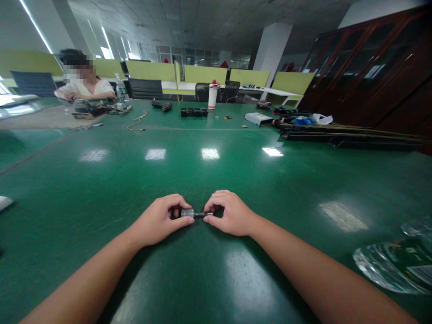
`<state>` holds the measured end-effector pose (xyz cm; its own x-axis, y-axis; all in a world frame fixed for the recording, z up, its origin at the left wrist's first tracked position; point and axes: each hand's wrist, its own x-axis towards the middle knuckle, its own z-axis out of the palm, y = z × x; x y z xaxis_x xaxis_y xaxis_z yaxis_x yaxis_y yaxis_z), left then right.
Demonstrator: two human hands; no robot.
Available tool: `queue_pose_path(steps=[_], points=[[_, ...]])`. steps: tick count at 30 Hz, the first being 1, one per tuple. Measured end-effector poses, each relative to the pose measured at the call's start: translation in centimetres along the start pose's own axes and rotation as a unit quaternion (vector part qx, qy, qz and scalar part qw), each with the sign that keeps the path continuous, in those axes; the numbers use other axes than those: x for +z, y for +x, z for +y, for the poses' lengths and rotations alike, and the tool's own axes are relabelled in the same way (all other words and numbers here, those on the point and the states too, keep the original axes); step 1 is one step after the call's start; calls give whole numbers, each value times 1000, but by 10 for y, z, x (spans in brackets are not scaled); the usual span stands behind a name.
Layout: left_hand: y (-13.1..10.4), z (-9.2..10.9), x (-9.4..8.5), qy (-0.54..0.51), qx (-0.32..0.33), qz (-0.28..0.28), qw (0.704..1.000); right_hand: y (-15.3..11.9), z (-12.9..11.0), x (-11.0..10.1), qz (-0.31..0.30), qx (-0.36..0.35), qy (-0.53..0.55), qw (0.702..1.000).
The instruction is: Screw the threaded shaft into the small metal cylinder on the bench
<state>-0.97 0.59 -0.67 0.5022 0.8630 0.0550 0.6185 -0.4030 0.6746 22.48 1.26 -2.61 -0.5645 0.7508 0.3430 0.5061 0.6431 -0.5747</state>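
Cylinder [187,213] of grey metal lies crosswise in the left hand [159,219], whose grip pinches it between thumb and curled fingers; to its right a thin dark shaft [199,214] runs in line towards the right hand [234,215], whose grip pinches the far end between thumb and fingertip. Whether the two parts are fixed together or merely meet I cannot tell, nor whether the cylinder touches the worktop [189,175] or is held just above it. Slipping looks the likeliest trouble: both parts seem smooth and round, and the right grip has only a small piece of shaft to hold, so uneven pressure could let it roll free. Pulling or twisting out of line could tilt the slender shaft against the cylinder and make it bind or bend. A dropped part would probably roll, since the worktop is glossy. Well to the right of the cylinder, beyond the right arm [295,258], sits a clear bottle [388,265], which a wide swing of that elbow could knock. Far beyond the cylinder are a flask [212,97], a black unit [194,112] and, further left, a drill [162,106]; these seem too distant to get in the way.
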Motion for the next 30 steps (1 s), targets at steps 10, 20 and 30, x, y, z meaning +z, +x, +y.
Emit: queue_pose_path(steps=[10, 20, 30], points=[[-2, 1, -2, 0, -10, 2, 1000, 0, 5, -7, -9, -4, -1, 1000], [-3, -1, -3, 1, -24, 21, 999, -1, 12, -16, -10, 47, -7, 999], [-3, -1, -2, 2, -16, 27, 1000, 0, 11, -13, -6, 25, -10, 1000]])
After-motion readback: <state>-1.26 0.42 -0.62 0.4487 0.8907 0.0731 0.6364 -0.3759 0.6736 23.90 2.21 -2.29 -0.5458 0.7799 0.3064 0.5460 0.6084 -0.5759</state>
